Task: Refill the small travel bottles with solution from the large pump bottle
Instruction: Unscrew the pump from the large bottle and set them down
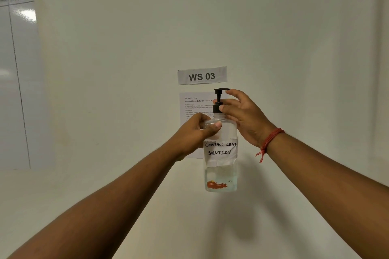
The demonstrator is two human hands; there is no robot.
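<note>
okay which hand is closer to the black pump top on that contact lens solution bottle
Right. The right hand grips the black pump top at its collar, fingers reaching the nozzle. The left hand is lower, wrapped round the bottle at its clear shoulder.

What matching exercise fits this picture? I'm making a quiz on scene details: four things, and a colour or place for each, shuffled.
Things:
1. pump head
2. wrist thread
3. WS 03 sign
4. left hand

Descriptions:
A. red, on the right wrist
B. taped to the wall above the task sheet
C. black, atop the pump bottle
D. holds the bottle's shoulder

Pairs: 1-C, 2-A, 3-B, 4-D
</note>
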